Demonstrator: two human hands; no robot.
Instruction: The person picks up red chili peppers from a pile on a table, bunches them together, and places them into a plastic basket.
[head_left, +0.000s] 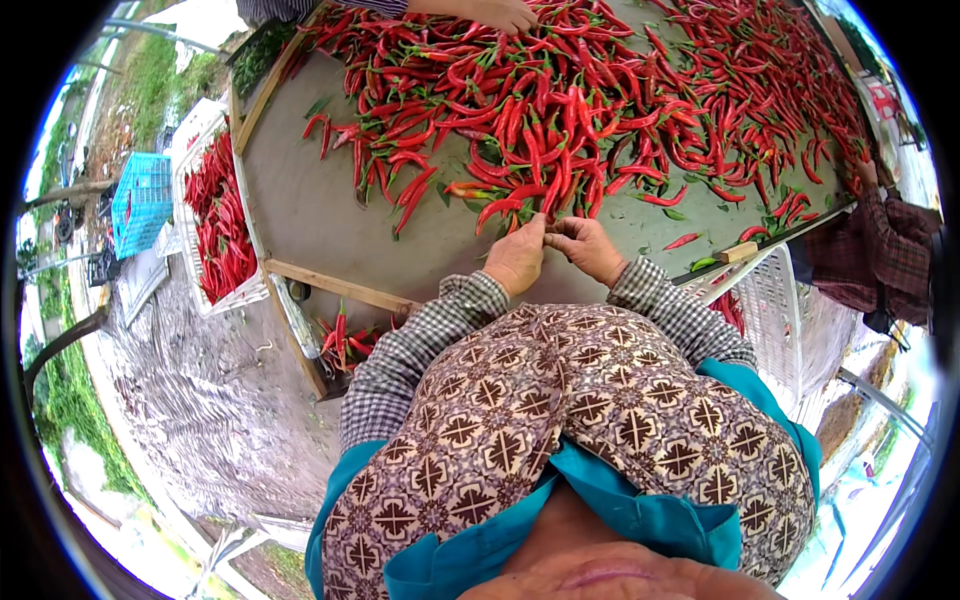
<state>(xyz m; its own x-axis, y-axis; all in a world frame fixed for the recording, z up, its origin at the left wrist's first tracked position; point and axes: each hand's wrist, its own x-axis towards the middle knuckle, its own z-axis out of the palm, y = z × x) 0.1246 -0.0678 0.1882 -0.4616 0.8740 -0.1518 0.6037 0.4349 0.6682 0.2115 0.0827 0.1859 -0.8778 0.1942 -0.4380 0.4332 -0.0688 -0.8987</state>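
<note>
Red chili peppers (525, 127) with green stems lie heaped across a grey sorting table (337, 202). At the near edge of the heap, my left hand (517, 255) and my right hand (589, 244) meet fingertip to fingertip. Thumb and forefinger are pinched together on each hand, close to the stem ends of several peppers. Whether a stem or a bit of leaf is between the fingers cannot be made out. Loose green leaves (673, 214) and a few single peppers lie on the table to the right of my hands.
A wooden strip (337, 283) edges the table at the near left. Beyond the left edge stand a white crate of red peppers (225, 217) and a blue crate (141, 204). Another person's hand (502, 13) reaches in at the top; a person in plaid (877, 247) works at the right.
</note>
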